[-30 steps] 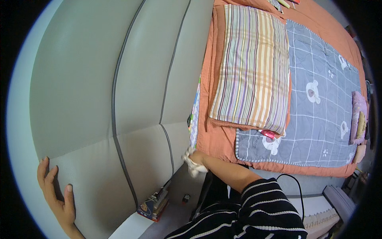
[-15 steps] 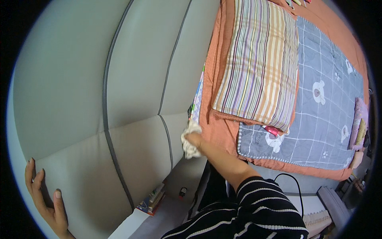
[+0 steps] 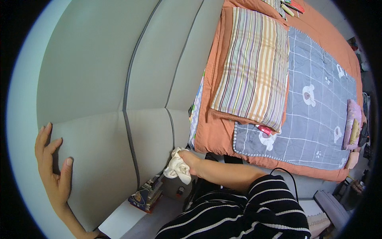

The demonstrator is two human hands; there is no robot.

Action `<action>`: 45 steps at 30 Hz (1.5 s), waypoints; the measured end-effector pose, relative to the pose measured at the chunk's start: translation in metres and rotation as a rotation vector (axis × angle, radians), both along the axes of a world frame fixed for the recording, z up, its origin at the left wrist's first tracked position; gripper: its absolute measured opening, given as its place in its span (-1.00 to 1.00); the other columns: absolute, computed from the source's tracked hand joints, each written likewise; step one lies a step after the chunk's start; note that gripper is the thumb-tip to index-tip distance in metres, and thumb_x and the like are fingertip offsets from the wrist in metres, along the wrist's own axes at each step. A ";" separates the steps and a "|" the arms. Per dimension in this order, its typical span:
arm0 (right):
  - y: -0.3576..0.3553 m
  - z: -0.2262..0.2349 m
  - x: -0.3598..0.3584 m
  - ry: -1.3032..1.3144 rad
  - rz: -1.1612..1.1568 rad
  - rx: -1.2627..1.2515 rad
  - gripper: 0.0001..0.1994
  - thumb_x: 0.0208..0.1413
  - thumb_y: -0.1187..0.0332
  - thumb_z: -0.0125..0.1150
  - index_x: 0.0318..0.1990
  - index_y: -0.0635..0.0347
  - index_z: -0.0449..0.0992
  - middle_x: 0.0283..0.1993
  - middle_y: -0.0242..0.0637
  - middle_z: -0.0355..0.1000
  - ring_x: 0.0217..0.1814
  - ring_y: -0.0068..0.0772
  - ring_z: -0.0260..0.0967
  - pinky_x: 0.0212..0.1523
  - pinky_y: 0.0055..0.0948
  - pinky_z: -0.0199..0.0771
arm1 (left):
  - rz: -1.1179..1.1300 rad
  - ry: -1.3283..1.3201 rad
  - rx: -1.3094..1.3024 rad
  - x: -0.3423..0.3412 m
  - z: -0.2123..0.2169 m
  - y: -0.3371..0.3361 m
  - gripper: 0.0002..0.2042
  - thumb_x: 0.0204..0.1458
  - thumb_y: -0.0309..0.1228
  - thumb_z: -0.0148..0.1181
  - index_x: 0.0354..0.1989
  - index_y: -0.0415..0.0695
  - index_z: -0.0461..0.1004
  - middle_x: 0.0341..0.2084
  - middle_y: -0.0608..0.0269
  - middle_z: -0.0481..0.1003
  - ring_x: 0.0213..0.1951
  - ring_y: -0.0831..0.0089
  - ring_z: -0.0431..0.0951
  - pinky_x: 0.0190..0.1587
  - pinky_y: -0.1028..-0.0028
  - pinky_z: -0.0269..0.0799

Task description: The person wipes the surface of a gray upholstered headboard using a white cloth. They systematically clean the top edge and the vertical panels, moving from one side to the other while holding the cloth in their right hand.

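Note:
My right hand grips a crumpled cream cloth pressed against the lower edge of the grey padded headboard, beside the corner of the bed. My left hand lies flat with fingers spread on the outer end of the headboard's lower panel. My right arm wears a black and white striped sleeve.
The bed has an orange sheet, a striped pillow and a grey quilt with bear prints. A stack of books sits on a white bedside surface below the headboard. A black cable runs along the bed's side.
My right hand with the cloth has moved up along the headboard's edge and back down slightly. My left hand has shifted along the outer panel as the view turned.

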State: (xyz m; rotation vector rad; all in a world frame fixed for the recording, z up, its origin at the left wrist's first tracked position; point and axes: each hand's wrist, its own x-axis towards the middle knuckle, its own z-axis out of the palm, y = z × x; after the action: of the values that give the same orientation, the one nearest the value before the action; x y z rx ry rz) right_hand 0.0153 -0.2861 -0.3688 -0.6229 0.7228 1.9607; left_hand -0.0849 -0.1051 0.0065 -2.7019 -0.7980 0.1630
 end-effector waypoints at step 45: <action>0.121 -0.148 0.105 -1.741 0.294 -0.003 -0.66 0.00 0.32 0.16 -0.22 0.52 0.47 -0.26 0.19 0.49 -0.16 0.08 0.48 -0.09 -0.13 0.46 | -0.351 0.335 0.618 0.150 -0.057 0.048 -0.22 0.05 0.33 -0.23 0.36 0.09 0.11 0.39 0.11 -0.03 0.42 0.10 -0.16 0.39 0.00 -0.36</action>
State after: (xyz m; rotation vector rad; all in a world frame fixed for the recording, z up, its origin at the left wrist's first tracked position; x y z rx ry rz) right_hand 0.1206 -0.1647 -0.5168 -2.0269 -0.4947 0.9359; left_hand 0.0647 -0.0569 -0.0509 -2.1010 -0.2128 0.2329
